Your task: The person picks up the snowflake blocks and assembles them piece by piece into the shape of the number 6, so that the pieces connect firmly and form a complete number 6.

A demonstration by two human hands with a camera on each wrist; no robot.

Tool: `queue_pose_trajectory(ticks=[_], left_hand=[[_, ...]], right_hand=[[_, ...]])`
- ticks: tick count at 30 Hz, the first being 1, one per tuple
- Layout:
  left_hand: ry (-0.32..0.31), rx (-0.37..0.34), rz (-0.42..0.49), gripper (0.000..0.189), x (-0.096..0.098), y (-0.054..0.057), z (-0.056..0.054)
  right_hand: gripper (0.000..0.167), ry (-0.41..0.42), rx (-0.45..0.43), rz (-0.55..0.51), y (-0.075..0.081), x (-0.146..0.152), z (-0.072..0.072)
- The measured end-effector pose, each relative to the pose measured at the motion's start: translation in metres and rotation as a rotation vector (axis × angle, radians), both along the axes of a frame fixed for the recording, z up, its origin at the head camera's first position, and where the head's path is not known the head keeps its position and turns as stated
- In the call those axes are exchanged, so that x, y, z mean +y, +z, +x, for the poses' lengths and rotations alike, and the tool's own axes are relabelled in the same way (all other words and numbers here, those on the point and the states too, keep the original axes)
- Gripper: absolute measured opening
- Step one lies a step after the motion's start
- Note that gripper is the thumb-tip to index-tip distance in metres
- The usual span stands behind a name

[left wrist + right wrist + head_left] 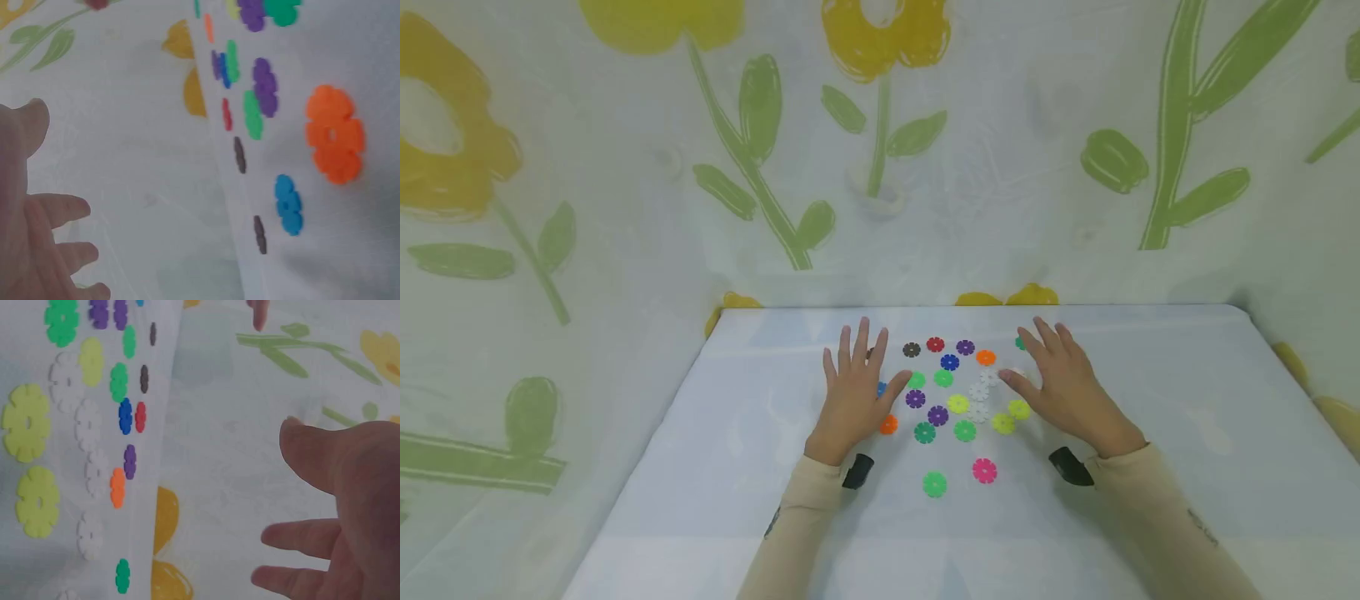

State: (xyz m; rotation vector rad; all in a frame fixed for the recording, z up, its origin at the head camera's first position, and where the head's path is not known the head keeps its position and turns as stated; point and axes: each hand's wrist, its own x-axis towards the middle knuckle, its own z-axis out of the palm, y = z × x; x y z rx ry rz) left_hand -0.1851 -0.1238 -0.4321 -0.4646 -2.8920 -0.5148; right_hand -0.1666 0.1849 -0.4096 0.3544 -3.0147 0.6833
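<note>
Many flat, notched plastic snowflake discs lie scattered on a white table. In the head view my left hand [853, 396] hovers with fingers spread at the group's left side, nearest an orange disc [888, 424] and a blue disc [289, 205]. My right hand [1071, 396] is held over the right side, fingers straight, close to a yellow disc [1019, 409] and a green disc [123, 575]. Neither hand holds anything. A pink disc [985, 471] and a light green disc [935, 484] lie nearest me. The left hand partly covers a dark brown disc [260, 235].
The white table [700, 500] ends at a far edge against a hanging cloth [985, 183] printed with yellow flowers and green leaves. More cloth hangs at the left and right. White discs [89, 425] blend with the tabletop. Dark straps [858, 472] sit at both wrists.
</note>
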Motion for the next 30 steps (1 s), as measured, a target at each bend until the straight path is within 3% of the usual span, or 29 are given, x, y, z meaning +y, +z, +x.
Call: queue_pose_trajectory(ticks=[4,9,15,19,30], left_hand=[[-0.03,0.015,0.099,0.07,-0.007,0.009,-0.008],[-0.035,0.043,0.224,0.051,-0.019,0.009,-0.015],[-0.017,-0.085,0.35,0.037,-0.027,0.001,-0.018],[0.034,-0.158,0.357,0.038,-0.03,-0.007,-0.02],[0.138,-0.299,0.351,0.036,-0.033,-0.024,-0.028]], right_hand=[[0.067,0.0,-0.043,-0.09,0.005,0.004,-0.008],[0.058,-0.021,-0.088,-0.156,0.006,0.007,-0.018],[0.048,-0.047,-0.05,-0.217,0.0,0.008,-0.02],[0.047,-0.076,-0.063,-0.23,-0.009,0.011,-0.024],[0.054,-0.186,-0.28,-0.215,-0.037,0.017,-0.041]])
